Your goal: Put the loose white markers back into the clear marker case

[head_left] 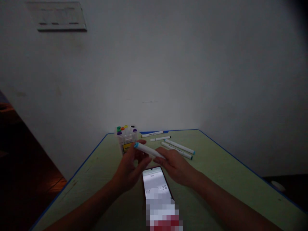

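Observation:
A white marker with a light-blue cap [145, 149] is held above the green desk [216, 173] between both hands. My left hand [130, 168] has its fingers curled up round the capped end. My right hand [175, 165] pinches the other end of the same marker. Just behind them stands a clear marker box [125, 138] with several coloured caps showing at the top. Several loose white markers [178, 148] lie on the desk behind my right hand. A lit phone [156, 186] lies flat below my hands.
The desk has a blue edge [93, 150] and is pushed against a plain pale wall [154, 80]. Dark floor [29, 179] shows to the left. A small pale object [278, 185] lies on the floor at the right.

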Available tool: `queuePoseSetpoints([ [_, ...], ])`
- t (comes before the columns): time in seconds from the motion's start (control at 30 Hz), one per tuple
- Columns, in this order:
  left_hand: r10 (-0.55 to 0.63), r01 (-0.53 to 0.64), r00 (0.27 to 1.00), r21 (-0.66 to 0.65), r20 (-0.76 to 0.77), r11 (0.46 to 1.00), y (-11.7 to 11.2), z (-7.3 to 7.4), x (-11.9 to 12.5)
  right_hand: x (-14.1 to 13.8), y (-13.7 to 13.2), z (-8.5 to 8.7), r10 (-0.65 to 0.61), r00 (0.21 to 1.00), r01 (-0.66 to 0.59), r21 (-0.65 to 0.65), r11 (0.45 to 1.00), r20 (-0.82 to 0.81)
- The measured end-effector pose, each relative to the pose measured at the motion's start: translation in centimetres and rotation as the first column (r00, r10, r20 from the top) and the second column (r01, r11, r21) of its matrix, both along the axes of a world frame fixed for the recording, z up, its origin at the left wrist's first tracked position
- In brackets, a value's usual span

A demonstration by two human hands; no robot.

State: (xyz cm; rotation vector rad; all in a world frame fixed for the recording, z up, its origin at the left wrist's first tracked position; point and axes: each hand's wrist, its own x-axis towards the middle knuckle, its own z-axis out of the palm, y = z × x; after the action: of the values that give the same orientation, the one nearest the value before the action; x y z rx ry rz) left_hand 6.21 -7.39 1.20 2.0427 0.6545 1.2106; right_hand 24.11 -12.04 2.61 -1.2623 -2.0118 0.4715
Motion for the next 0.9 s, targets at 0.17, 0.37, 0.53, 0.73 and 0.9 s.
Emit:
queuePoseSetpoints([
  [0.17,0.021,0.002,0.991,-0.175,0.129,0.985,0.6,0.4,-0.2,0.3,0.4,-0.1,-0.034,0.99,0.038,-0.028,0.999,0.14],
  [0.37,0.029,-0.034,0.999,-0.158,-0.032,0.987,1.4,0.9,-0.9,0.9,0.6,0.0,-0.053,0.973,0.054,0.002,0.999,0.223],
  [0.53,-0.015,-0.02,0.97,-0.138,-0.244,0.99,1.6,0.9,-0.7,0.5,0.3,-0.3,-0.099,0.958,0.084,0.067,0.994,0.268],
  [0.73,0.045,-0.073,0.968,-0.105,-0.246,0.992,1.5,0.9,-0.3,0.1,0.4,-0.8,-0.139,0.939,0.121,0.075,0.99,0.315],
  [0.9,0.038,-0.067,0.968,-0.11,-0.248,0.992,1.5,0.8,-0.2,0.0,0.4,-0.7,-0.15,0.93,0.14,0.052,0.989,0.336],
])
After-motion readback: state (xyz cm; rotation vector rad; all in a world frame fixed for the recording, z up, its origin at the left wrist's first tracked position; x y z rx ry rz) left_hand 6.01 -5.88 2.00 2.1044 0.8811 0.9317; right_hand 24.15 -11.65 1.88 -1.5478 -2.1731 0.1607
